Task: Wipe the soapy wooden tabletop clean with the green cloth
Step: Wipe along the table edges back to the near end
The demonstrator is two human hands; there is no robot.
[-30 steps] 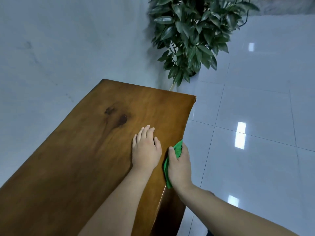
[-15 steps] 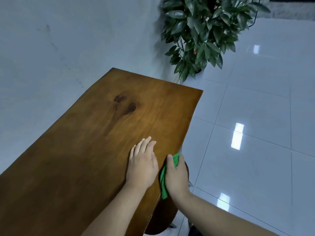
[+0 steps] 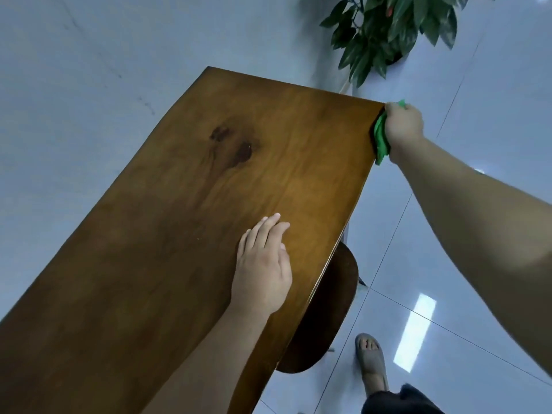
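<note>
The right hand [image 3: 403, 127] gripped the cloth [image 3: 380, 140] in a closed fist and held it against the right edge of the table [image 3: 179, 234], at its far right corner. The left hand [image 3: 263, 264] lay flat on the top, nearer and close to the right edge, fingers straight and held together. Dark knots [image 3: 239, 150] marked the wood toward the far end. A plant [image 3: 388, 31] stood beyond the far corner on the tiled floor [image 3: 493, 100]. A dark seat [image 3: 328, 309] showed under the right edge, with a sandalled foot [image 3: 372, 360] beside it.
</note>
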